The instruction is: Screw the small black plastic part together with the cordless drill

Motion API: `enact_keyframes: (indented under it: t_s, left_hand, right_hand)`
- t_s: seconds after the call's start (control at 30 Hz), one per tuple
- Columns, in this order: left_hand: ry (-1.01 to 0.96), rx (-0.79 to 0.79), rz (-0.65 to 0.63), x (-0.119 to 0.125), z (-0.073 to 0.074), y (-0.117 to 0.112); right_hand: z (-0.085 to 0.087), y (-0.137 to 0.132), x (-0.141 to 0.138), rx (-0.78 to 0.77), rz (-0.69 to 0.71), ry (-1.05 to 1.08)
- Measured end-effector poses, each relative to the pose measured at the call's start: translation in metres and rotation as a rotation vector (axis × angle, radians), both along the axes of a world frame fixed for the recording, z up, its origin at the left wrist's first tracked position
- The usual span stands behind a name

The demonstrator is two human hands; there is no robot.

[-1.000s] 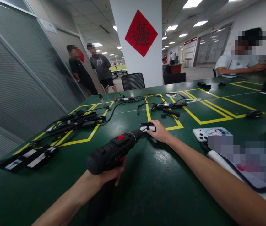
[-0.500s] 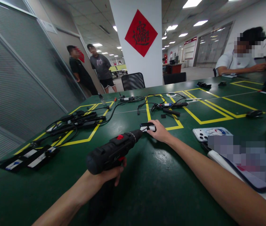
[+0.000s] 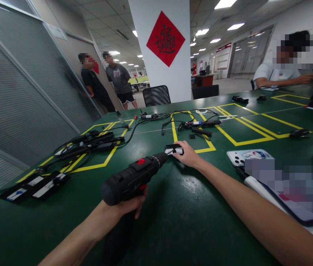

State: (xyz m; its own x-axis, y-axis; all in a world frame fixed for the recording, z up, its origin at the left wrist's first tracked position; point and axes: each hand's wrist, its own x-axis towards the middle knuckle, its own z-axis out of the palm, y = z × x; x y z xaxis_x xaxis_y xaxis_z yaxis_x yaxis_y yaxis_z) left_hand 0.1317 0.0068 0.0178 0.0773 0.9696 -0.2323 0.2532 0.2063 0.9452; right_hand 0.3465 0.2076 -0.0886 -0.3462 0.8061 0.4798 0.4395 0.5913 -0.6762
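Now left hand [image 3: 131, 205]: drill [image 3: 134, 179]; right hand [image 3: 188, 155]: block [image 3: 169, 147]; cables [image 3: 102, 138] across yellow outlines [image 3: 89, 168].

a bare stretch of the dark green tabletop [image 3: 178, 218] lies open between the black pistol-shaped drill with red switches [image 3: 134, 177] and the right forearm [image 3: 228, 188]; another runs left of the drill to the flat black panels with white strips [image 3: 38, 188]. ahead of the drill's tip, the small black-and-white rectangular piece [image 3: 169, 149] and the right hand [image 3: 186, 154] around it bar the way. a gap passes between that piece and the tangled black cables [image 3: 98, 139] on the left. rightward, the forearm cuts across toward the white phone with round lenses [image 3: 235, 159].
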Motion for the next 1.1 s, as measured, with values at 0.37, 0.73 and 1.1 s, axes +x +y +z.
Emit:
enact_keyframes:
  t_s: [0.37,0.73,1.1]
  left_hand:
    - [0.054,-0.022,-0.02,0.0004,0.002,0.0006]
    - [0.074,-0.024,-0.024,-0.0002,0.0019,0.0007]
    - [0.111,-0.035,-0.045,-0.0001,0.0033,0.0017]
  right_hand:
    - [0.0029,-0.0018,0.0,-0.002,0.006,0.007]
    - [-0.0008,0.0014,-0.0001,0.011,0.007,0.008]
    - [-0.0008,0.0018,0.0001,0.008,0.006,0.003]
